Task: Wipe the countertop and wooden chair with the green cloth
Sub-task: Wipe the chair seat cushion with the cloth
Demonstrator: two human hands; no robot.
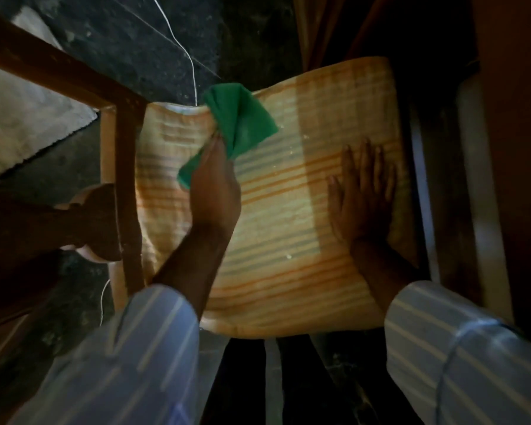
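Note:
The green cloth (238, 124) is bunched in my left hand (215, 188), which holds it over the far left part of a striped yellow-orange seat cushion (282, 246). One end of the cloth fans out above the hand and a corner hangs out on its left side. My right hand (362, 194) lies flat on the cushion's right side, fingers spread, holding nothing. The cushion lies on the wooden chair, whose dark brown frame (126, 185) runs along its left edge. No countertop is recognisable in this view.
A dark speckled floor (129, 41) lies beyond the chair, with a thin white cord (193, 72) crossing it. A pale mat (22, 118) sits at far left. Dark wooden furniture (509, 148) stands close on the right. Small crumbs dot the cushion.

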